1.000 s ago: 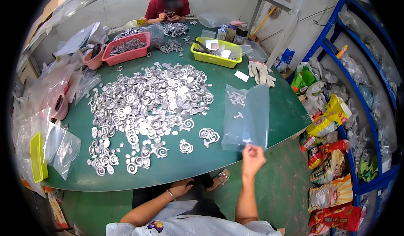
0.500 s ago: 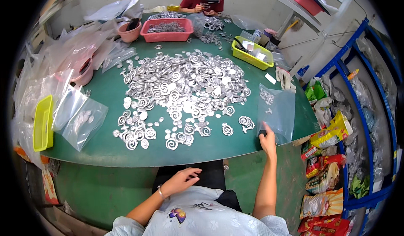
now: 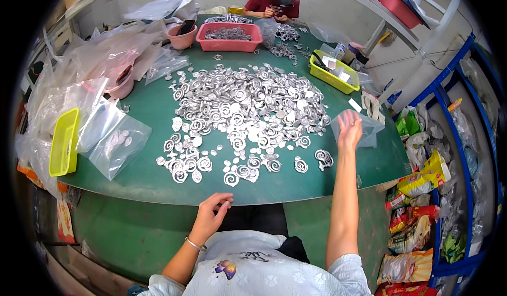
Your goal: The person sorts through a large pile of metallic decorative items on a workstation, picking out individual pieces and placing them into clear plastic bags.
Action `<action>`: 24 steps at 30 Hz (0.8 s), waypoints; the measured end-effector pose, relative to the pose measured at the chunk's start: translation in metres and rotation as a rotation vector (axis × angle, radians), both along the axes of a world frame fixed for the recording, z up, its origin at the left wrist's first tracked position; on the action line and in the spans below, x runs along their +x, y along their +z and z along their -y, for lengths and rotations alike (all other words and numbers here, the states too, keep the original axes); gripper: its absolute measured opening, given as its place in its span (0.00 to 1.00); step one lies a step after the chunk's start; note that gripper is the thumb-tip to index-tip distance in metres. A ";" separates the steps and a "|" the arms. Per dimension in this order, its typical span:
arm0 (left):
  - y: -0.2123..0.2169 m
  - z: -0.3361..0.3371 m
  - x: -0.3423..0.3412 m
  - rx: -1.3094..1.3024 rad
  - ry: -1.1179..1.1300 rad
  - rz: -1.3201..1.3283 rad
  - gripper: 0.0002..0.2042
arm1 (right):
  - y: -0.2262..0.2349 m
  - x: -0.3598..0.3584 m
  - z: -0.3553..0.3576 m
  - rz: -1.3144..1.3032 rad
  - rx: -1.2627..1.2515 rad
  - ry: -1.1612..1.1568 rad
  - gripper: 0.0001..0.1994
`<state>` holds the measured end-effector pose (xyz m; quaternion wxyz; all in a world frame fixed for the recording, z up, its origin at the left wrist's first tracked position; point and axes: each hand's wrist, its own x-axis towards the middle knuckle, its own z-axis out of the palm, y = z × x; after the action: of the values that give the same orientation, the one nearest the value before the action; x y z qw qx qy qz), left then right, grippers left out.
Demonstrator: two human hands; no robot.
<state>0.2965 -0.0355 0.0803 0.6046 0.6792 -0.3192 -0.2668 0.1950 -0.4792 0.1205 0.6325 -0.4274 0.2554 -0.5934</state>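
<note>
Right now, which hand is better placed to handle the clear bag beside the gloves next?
Probably the right hand: it is already at the clear bag, overlapping it in this view. The left hand is by the near edge of the table, well away from that bag.

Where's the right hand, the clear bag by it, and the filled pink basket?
Right hand (image 3: 349, 131): head view, middle of the hand.
Clear bag (image 3: 372, 131): head view, side right of hand.
Pink basket (image 3: 228, 46): head view, front wall.
</note>
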 end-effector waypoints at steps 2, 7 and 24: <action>0.003 0.003 0.001 0.007 0.001 0.012 0.10 | 0.000 0.012 0.012 -0.014 -0.047 -0.011 0.31; 0.015 0.004 0.004 0.027 0.051 0.212 0.09 | -0.028 0.042 -0.031 -0.182 0.158 0.208 0.37; 0.013 0.048 0.040 0.355 0.002 0.867 0.16 | -0.043 0.079 -0.130 -1.108 -1.303 0.242 0.06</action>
<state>0.3364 -0.0837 0.0931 0.2903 0.8213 -0.4911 -0.0083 0.2744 -0.3488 0.0775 0.1045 -0.9569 0.0886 -0.2562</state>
